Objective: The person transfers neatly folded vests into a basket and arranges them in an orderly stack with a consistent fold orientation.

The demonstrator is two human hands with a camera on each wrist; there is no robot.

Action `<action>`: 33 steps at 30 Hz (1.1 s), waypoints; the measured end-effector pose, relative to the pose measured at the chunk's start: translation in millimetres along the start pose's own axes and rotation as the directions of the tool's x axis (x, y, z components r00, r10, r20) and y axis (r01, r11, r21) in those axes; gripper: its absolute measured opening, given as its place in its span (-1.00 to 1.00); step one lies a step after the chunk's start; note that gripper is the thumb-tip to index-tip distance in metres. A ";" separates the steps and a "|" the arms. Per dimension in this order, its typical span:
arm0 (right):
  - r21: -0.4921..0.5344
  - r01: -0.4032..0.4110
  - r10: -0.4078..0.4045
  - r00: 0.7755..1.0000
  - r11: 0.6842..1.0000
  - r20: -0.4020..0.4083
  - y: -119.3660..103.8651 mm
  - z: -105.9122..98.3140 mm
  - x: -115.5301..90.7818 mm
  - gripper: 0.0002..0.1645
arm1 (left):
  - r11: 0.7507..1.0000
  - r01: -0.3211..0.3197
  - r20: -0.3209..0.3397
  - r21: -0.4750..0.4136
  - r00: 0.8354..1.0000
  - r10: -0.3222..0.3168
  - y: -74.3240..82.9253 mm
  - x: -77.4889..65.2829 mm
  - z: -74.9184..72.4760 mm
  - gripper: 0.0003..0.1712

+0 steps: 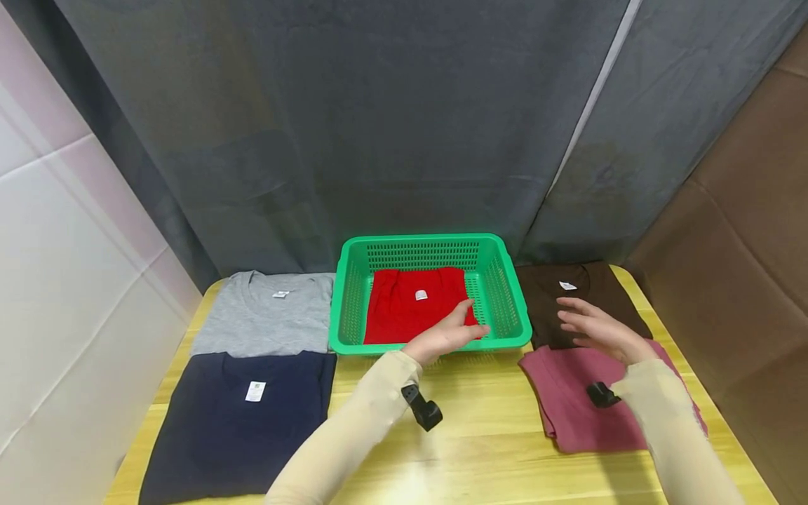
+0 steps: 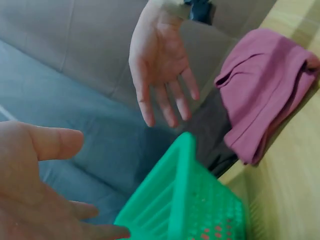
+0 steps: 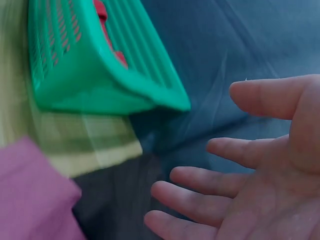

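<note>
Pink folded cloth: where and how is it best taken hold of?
Probably grip the pink cloth at its left and right edges, the left hand coming from the left, the right hand from the right, both sliding underneath: it lies flat in folded layers, and bare tabletop shows beside both edges.

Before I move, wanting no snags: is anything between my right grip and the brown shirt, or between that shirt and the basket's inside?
Nothing visible stands between the right grip and the brown shirt. The right wall of the green basket stands between that shirt and the inside; the left grip hangs over the near rim.
</note>
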State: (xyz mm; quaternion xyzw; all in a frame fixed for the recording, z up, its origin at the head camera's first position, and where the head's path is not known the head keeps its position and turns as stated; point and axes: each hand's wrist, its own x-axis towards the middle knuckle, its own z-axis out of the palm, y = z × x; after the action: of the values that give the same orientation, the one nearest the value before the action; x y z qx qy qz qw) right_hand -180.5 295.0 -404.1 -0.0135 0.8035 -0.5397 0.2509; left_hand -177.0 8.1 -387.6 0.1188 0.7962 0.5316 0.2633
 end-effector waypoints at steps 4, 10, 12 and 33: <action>0.004 -0.012 0.012 1.000 1.000 -0.021 15.1 -9.3 -5.9 -0.22 | 0.994 -0.060 0.010 0.092 0.998 0.060 2.6 -5.9 15.7 -0.19; -0.018 -0.045 0.044 0.997 0.999 -0.057 30.3 -20.2 -14.5 -0.19 | 0.975 -0.133 0.063 0.178 0.990 0.123 10.3 -10.1 36.7 -0.19; -0.022 -0.054 0.053 0.997 0.998 -0.061 34.3 -22.0 -16.4 -0.18 | 0.977 -0.124 0.073 0.175 0.991 0.113 10.6 -10.0 41.8 -0.19; -0.098 -0.133 0.127 0.990 0.986 -0.065 91.0 -59.6 -34.0 -0.15 | 0.978 -0.145 0.084 0.150 0.988 0.133 -12.7 -5.0 94.2 -0.22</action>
State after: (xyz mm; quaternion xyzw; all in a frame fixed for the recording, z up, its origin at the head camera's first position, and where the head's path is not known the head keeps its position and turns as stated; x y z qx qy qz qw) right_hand -153.0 394.2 -453.0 0.0419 0.8363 -0.4804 0.2611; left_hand -120.3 74.4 -425.6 0.2137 0.8150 0.4801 0.2444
